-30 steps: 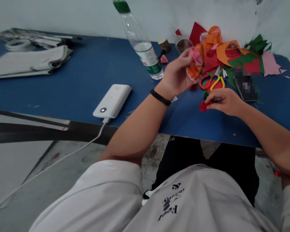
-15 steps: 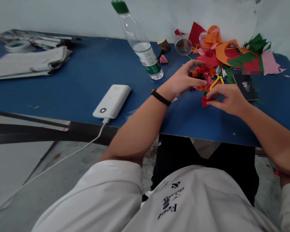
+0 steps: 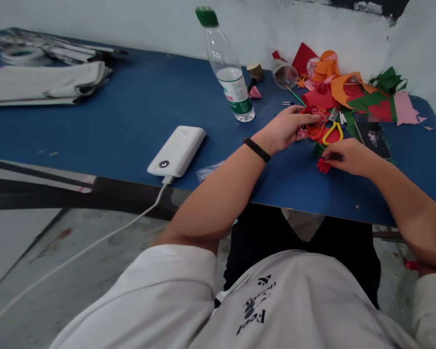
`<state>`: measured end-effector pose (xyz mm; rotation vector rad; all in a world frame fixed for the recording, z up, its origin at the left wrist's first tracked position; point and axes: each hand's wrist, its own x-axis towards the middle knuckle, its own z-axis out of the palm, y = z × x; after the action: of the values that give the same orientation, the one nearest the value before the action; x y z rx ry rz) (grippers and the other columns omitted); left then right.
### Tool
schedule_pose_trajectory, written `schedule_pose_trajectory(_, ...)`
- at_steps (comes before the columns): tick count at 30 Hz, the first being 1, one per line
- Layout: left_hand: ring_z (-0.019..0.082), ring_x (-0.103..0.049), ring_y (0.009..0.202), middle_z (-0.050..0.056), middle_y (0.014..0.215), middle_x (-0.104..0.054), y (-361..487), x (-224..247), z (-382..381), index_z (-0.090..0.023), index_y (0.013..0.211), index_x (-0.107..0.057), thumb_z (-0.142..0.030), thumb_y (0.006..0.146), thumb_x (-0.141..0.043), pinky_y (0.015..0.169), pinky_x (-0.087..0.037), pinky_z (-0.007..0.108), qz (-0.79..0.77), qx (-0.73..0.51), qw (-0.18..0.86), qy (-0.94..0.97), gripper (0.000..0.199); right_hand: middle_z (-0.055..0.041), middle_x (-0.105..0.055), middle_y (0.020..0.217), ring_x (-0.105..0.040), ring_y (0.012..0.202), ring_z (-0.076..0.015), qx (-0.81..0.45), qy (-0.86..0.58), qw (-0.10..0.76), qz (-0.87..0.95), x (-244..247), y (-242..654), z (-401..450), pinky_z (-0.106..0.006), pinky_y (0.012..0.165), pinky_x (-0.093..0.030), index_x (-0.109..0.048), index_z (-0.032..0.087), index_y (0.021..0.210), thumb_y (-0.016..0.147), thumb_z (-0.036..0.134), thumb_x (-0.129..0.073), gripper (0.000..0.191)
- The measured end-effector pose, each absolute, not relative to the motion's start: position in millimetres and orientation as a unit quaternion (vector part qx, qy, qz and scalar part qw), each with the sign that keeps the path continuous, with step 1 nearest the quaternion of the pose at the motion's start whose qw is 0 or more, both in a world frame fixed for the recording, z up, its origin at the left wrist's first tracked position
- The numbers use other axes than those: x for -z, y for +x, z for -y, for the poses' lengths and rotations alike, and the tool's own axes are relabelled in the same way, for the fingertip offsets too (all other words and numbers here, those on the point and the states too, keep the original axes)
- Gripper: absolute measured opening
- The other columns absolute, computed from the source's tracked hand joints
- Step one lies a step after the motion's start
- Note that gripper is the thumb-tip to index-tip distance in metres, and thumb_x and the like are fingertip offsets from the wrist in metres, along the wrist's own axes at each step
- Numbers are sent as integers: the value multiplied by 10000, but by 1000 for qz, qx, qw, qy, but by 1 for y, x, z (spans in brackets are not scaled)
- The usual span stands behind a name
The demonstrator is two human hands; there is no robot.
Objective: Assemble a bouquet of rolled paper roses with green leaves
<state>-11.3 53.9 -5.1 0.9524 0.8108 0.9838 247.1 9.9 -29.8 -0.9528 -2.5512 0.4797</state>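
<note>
My left hand [image 3: 288,127] has its thumb and fingers closed round a cluster of red, orange and pink curled paper flowers [image 3: 315,127]. Just to its right, my right hand [image 3: 347,156] pinches a small red flower [image 3: 323,166] over the blue table. Dark green material [image 3: 318,149] shows between the cluster and the red flower; whether it joins them is unclear. Scissors with yellow handles [image 3: 333,135] lie behind my right hand, blades pointing away from me.
A bottle [image 3: 236,92] stands left of the paper scraps [image 3: 370,99] and clear cup [image 3: 285,75]. A phone [image 3: 373,138] lies at right. A white power bank [image 3: 177,151] with a cable and folded newspaper [image 3: 43,85] are on the blue table [image 3: 138,106].
The view has shifted. The cluster in my left hand has tilted and the red flower in my right hand has moved away from it. More of the scissors shows.
</note>
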Motion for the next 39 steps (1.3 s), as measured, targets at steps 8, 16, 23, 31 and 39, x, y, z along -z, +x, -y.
schedule_pose_trajectory(8, 111, -740, 773, 21, 1017, -844, -10, 8, -50, -222, 1344, -696, -48, 862, -981, 713, -571, 274, -358, -431, 717, 414, 586, -76, -948, 1174, -890, 1000, -245, -191, -287, 145, 927, 14, 251, -4, -342, 938, -674, -914, 244, 1279, 974, 149, -734, 366)
schedule_pose_trajectory(16, 204, -843, 1072, 36, 1127, -858, -14, 8, -47, -218, 1425, -692, -56, 631, -1047, 965, -679, 310, -350, -443, 652, 506, 885, -51, -872, 985, -757, 799, -247, -146, -368, 340, 853, 20, 246, -4, -391, 796, -624, -823, 271, 993, 920, 265, -779, 86)
schedule_pose_trajectory(23, 139, -774, 849, 8, 1003, -831, -16, 6, -45, -236, 1374, -754, -119, 755, -1040, 860, -655, 279, -353, -426, 651, 520, 692, -93, -916, 1137, -855, 1006, -325, -120, -342, 374, 854, 18, 243, -1, -516, 989, -704, -888, 295, 1003, 1062, 364, -785, 138)
schedule_pose_trajectory(31, 145, -842, 848, 41, 1103, -875, -15, 0, -37, -182, 1301, -793, -70, 948, -872, 800, -696, 283, -304, -348, 746, 479, 378, -74, -912, 1070, -841, 899, -296, -66, -359, 443, 819, 20, 231, 16, -488, 921, -704, -867, 311, 1106, 1081, 394, -856, 87)
schedule_pose_trajectory(39, 125, -805, 692, 23, 940, -868, -15, -8, -28, -137, 1340, -762, -27, 1044, -783, 718, -687, 260, -320, -311, 759, 474, 317, -5, -797, 960, -708, 752, -202, 26, -232, 496, 836, 35, 231, -2, -380, 740, -616, -816, 323, 1150, 1093, 375, -853, 85)
